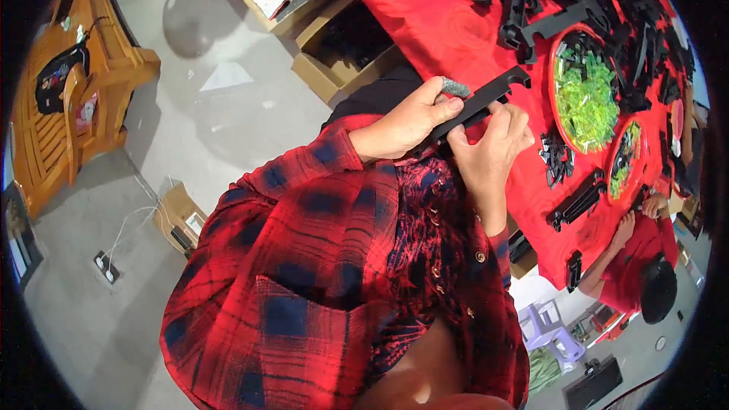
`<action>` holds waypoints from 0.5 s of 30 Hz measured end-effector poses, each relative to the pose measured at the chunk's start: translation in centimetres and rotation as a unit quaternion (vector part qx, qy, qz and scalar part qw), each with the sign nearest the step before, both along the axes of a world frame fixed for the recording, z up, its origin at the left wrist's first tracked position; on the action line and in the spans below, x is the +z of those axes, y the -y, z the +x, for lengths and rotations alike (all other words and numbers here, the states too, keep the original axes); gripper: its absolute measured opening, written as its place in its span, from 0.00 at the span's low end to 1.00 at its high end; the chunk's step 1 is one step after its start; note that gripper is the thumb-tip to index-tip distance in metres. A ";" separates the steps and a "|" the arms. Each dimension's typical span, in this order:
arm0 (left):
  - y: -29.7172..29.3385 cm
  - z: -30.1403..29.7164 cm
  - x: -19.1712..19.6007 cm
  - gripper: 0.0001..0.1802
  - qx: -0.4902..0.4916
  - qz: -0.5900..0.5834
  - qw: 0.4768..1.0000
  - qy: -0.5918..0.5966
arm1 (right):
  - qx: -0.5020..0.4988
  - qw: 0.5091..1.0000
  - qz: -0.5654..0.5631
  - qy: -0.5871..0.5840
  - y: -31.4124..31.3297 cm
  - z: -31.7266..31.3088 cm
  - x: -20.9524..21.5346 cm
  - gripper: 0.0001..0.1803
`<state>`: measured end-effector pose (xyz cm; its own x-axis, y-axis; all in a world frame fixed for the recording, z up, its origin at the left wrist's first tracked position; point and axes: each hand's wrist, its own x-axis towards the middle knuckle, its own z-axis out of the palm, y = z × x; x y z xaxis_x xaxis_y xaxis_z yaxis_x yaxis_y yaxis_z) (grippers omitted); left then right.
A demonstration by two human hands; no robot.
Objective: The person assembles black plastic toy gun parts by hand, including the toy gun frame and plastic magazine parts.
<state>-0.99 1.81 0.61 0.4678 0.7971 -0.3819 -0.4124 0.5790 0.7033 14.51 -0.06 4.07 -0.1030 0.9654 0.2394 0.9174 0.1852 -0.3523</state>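
Observation:
Both hands hold a long black plastic part (486, 99) with a hooked, notched end, tilted up toward the far right. My left hand (406, 120) grips its near end, the thumb pressed along the side. A grey wrap (455, 88) covers a fingertip of that hand. My right hand (495, 140) closes on the part's lower side with thumb and bent fingers; whether a small piece sits under those fingertips is hidden. To the right, a red-rimmed tray (552, 102) holds many small green and yellow translucent pieces (585, 99). Small black pieces (557, 159) lie beside it.
Similar black parts (543, 0) are heaped on the red-covered table (425, 0). A second, smaller tray (613, 175) and stacked black strips (577, 201) lie farther right. A co-worker in red (626, 266) works there. An open cardboard box (315, 76) stands beyond my left hand.

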 end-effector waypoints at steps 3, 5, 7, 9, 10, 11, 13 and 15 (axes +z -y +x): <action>0.5 -1.7 -0.8 0.15 0.028 -0.001 1.000 -0.006 | 0.035 0.999 -0.019 0.001 -0.4 -1.0 0.4 0.32; 0.5 -4.6 0.3 0.15 -0.032 0.015 0.999 -0.025 | 0.084 0.995 -0.025 -0.053 -0.9 -1.3 1.6 0.28; 0.8 -7.8 0.8 0.17 -0.034 -0.025 0.997 -0.058 | 0.075 0.992 -0.010 -0.097 -1.0 -1.0 0.8 0.25; 1.5 -11.7 0.5 0.18 -0.010 -0.085 0.991 -0.099 | 0.053 0.986 0.050 -0.147 -1.7 -0.7 0.3 0.17; 1.7 -13.7 -0.7 0.19 0.006 -0.102 0.988 -0.117 | 0.026 0.987 0.063 -0.145 -1.9 -0.2 -0.2 0.15; 1.8 -15.6 -1.6 0.20 0.008 -0.090 0.985 -0.148 | 0.011 0.988 0.078 -0.133 -2.3 0.6 -1.1 0.14; 2.2 -19.1 -6.0 0.24 0.021 -0.068 0.971 -0.227 | -0.001 0.988 0.111 -0.110 -2.7 1.9 -2.8 0.12; 1.4 -20.6 -9.4 0.27 0.025 -0.066 0.960 -0.272 | -0.003 0.989 0.117 -0.089 -2.9 3.2 -4.1 0.12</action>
<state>-21.64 0.44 -8.75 0.1327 0.7409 -0.6584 -0.0338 0.6673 0.7440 17.71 2.80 -0.06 -0.0338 0.8820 0.4700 0.8457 0.2758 -0.4569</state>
